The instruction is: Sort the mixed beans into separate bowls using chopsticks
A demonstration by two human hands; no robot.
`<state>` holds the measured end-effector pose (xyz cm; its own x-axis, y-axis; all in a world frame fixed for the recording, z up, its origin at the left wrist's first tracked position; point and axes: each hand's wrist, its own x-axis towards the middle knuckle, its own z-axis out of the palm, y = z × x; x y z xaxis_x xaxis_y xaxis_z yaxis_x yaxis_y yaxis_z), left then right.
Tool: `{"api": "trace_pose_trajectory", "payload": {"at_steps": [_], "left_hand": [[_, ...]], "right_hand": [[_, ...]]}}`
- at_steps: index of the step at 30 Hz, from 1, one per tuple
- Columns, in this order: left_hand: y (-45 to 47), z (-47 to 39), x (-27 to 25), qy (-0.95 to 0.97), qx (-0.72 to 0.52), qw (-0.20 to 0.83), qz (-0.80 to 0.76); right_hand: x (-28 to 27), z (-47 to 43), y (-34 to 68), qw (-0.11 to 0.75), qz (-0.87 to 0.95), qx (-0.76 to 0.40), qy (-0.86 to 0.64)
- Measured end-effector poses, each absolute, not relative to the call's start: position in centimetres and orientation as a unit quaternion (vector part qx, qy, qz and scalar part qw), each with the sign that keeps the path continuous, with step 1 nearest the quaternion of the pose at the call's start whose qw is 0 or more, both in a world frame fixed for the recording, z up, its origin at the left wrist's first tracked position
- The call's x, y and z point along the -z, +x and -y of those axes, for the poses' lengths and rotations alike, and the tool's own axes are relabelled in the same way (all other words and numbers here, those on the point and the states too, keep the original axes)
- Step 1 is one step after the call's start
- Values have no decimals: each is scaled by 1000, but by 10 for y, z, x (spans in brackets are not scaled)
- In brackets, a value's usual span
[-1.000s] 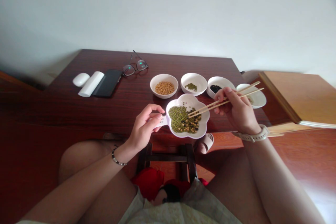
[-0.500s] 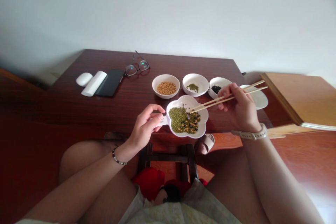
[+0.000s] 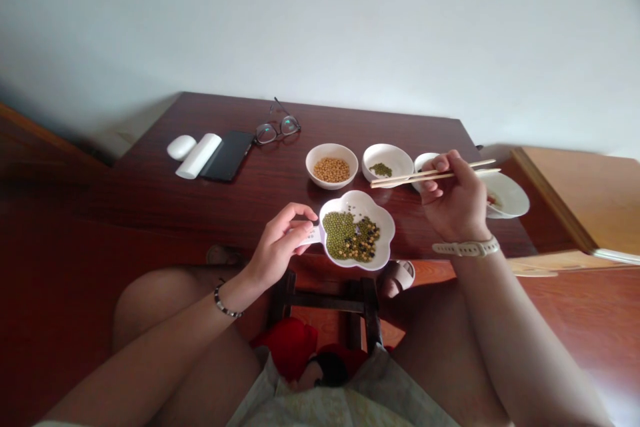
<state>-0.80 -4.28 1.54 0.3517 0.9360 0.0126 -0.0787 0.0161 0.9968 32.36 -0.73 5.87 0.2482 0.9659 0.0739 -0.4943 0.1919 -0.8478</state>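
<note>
My left hand (image 3: 283, 238) is closed on the handle of a white flower-shaped bowl (image 3: 384, 227) at the table's front edge. Green beans, yellow beans and dark beans lie mixed inside it. My right hand (image 3: 455, 197) grips a pair of wooden chopsticks (image 3: 405, 178); their tips hover above the flower-shaped bowl, close to the front of a white bowl (image 3: 397, 153) with a few green beans. Whether the tips pinch a bean I cannot tell. Left of that stands a white bowl of yellow beans (image 3: 331, 170). My right hand partly hides another white bowl (image 3: 425, 160).
A white dish (image 3: 510, 197) with something reddish in it sits at the right. On the table's left are glasses (image 3: 277, 131), a black phone-like slab (image 3: 229, 155), a white cylinder (image 3: 199, 155) and a white rounded case (image 3: 181, 147). A wooden stool (image 3: 327, 301) stands below.
The chopstick tips have lifted out of the beans in the flower-shaped bowl and moved up towards the bowl of green beans. The view has shifted slightly, so the table things appear further right.
</note>
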Motion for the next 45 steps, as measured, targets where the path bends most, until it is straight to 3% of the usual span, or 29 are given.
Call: {"api": "trace_pose_trajectory", "payload": {"at_steps": [8, 15, 23, 28, 45], "left_hand": [[-26, 44, -17, 547, -409, 595, -422], [-29, 43, -21, 544, -404, 592, -436], [-29, 44, -23, 542, -414, 603, -413], [-25, 44, -25, 544, -428, 595, -408], [8, 40, -17, 558, -431, 604, -371]], "right_hand": [[-47, -17, 303, 743, 273, -497, -356], [-43, -18, 282, 731, 312, -475, -379], [-58, 3, 306, 566, 412, -578, -419], [-60, 17, 315, 505, 451, -572, -463], [-62, 49, 347, 546, 450, -504, -496]]}}
